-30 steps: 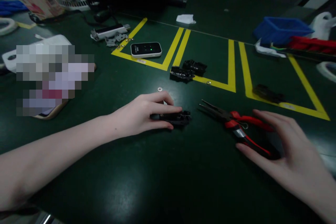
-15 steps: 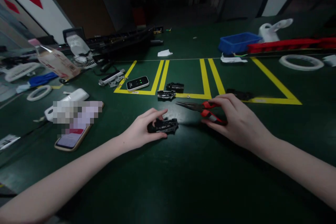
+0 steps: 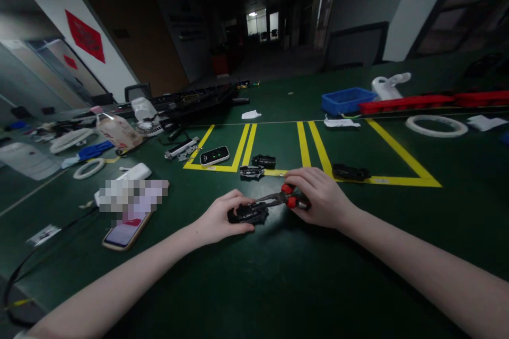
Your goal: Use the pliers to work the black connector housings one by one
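Between the thumb and fingers of my left hand (image 3: 225, 217) is a small black plastic part (image 3: 252, 214), held low over the green table. My right hand (image 3: 318, 197) grips needle-nose pliers (image 3: 283, 198) by their red and black handles. The jaws point left and reach the upper side of the black part; whether they clasp anything there I cannot make out. Beyond my hands lie a black part with a silvery face (image 3: 252, 172) and another black part (image 3: 264, 161). A longer black piece (image 3: 350, 172) rests on the yellow tape to the right.
On the left are a phone (image 3: 129, 230), a white device (image 3: 139, 171), a drink bottle (image 3: 119, 131) and a tape roll (image 3: 89, 168). A black box with green lights (image 3: 214, 155) lies inside the tape lines. Farther right stand a blue bin (image 3: 345, 100) and a white ring (image 3: 436, 126).
My right hand has brought the pliers left to the black part, and their handles are closer together. My left hand keeps its hold. The camera view has tilted up.
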### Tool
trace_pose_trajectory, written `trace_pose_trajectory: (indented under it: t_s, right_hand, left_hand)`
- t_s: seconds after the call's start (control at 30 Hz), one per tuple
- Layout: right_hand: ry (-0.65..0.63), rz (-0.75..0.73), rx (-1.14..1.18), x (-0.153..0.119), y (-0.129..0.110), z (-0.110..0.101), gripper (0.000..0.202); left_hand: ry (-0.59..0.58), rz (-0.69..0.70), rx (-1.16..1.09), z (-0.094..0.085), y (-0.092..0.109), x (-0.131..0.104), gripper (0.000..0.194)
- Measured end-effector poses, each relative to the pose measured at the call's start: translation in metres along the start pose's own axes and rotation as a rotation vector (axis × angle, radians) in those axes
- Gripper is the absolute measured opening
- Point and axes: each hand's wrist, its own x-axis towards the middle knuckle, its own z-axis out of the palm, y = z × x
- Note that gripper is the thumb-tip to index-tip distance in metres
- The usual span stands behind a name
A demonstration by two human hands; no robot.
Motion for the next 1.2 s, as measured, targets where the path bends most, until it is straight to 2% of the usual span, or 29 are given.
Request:
trace_pose_trajectory:
  t_s: [0.13,0.27,0.4,0.53,0.77,0.93,1.2]
  right_hand:
    - [0.061,-0.067,-0.026,0.002,-0.001,-0.002,0.037]
    - [0.148,-0.143,-0.033,0.004,0.0,0.0,0.034]
    - [0.103,-0.166,-0.037,-0.001,-0.003,-0.002,0.035]
    - [0.043,-0.134,-0.044,-0.005,-0.005,-0.002,0.035]
    - [0.045,-0.087,0.02,-0.004,0.005,0.0,0.034]
    - [-0.01,-0.082,0.083,-0.002,0.012,-0.001,0.04]
    - [-0.031,-0.196,0.117,0.006,0.026,0.006,0.047]
  left_hand:
    - [0.036,0.009,0.086,0.002,0.003,0.002,0.052]
    - [0.038,0.026,0.168,0.001,0.006,0.004,0.04]
    - [0.077,0.042,0.214,0.003,0.01,0.002,0.04]
    - [0.065,0.084,0.223,0.007,0.009,0.005,0.04]
    - [0.019,0.094,0.254,0.004,0.006,0.016,0.053]
    - [0.02,0.093,0.284,0.003,0.005,0.02,0.055]
    - [0.017,0.135,0.322,0.005,0.002,0.018,0.054]
